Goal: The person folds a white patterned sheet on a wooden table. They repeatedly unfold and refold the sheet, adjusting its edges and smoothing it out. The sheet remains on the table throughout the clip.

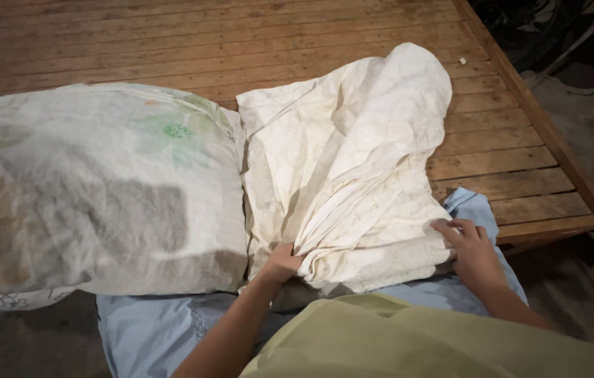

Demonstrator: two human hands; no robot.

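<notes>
Closest to the lens, a yellow-green garment (409,343) is filling the bottom edge, with both bare forearms reaching out from beneath it. Going from the left, a big pale pillow (94,189) is lying on the slatted wooden platform (206,42), its near side hanging past the platform's front edge and its right side touching the cream cloth (353,161). Under the pillow's lower left corner a flowered fabric (3,304) is showing, and a light blue sheet (150,329) is spreading below, across the front.

Next, the left hand (281,264) is gripping the cream cloth's bunched near edge, fingers curled under the folds (thumb hidden, so the exact pinch cannot be told). That cloth is lying crumpled on the platform's near right part, fanning away from the gather toward a rounded far edge, with one flatter corner pointing up and left.

Farther right, the right hand (470,248) is resting flat on the cloth's lower right hem, fingers together and pressing it against the blue sheet, just beside the platform's front rail. Bare boards are stretching beyond the cloth to the far and right edges, leaving open room there; past the right rail, grey floor (591,140) is showing.
</notes>
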